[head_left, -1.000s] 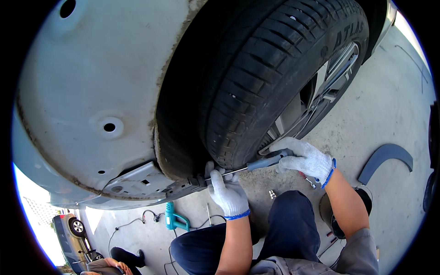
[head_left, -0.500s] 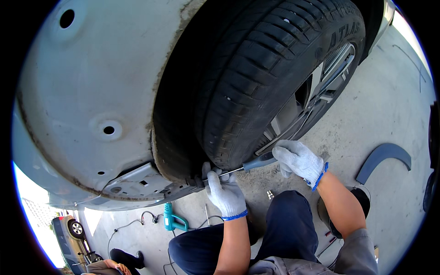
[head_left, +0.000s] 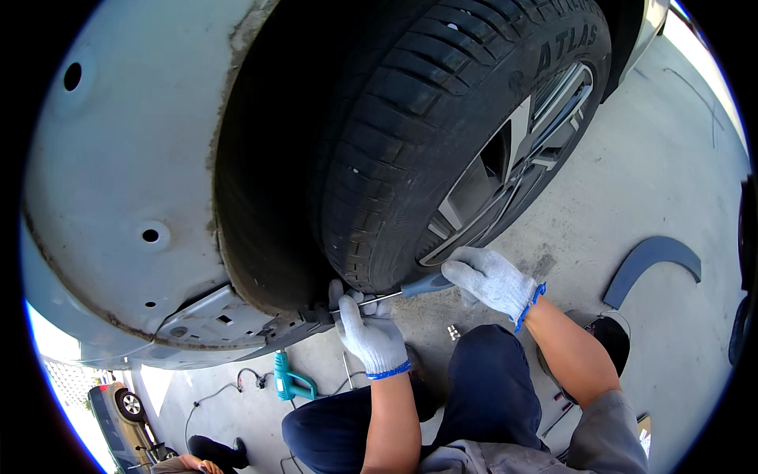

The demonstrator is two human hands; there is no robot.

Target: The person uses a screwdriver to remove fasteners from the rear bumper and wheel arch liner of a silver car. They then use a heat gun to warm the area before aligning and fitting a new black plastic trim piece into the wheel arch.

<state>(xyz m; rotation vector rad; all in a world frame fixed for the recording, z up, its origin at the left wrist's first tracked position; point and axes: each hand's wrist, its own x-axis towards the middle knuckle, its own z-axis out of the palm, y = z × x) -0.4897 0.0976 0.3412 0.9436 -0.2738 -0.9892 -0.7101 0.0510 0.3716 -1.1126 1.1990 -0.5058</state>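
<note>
Holding the screwdriver (head_left: 425,285) by the rear of its blue-grey handle, closing the right grip (head_left: 491,278) around that end. Slanting the shaft (head_left: 388,299) across the view below the tire (head_left: 395,158), pointing leftward to the lower corner of the wheel arch (head_left: 253,253). Leaving the tip hard to make out among dark parts. Bringing the left grip (head_left: 369,340) to the far end of the shaft, crossing in front with the thumb (head_left: 349,308) and lying behind with other fingers; showing too little to tell whether pinching or merely steadying. Wearing white gloves (head_left: 505,288) with blue cuffs (head_left: 531,304). Bending the knees (head_left: 491,371) toward the car (head_left: 134,158). Showing, on the floor (head_left: 624,182), a teal power tool (head_left: 289,378) at left, small metal pieces (head_left: 453,332) near the right knee, and, farther right, a dark container (head_left: 613,344) and a curved trim (head_left: 655,254). Showing also, at lower left, a second car (head_left: 114,419) and part of a co-worker (head_left: 217,451).
</note>
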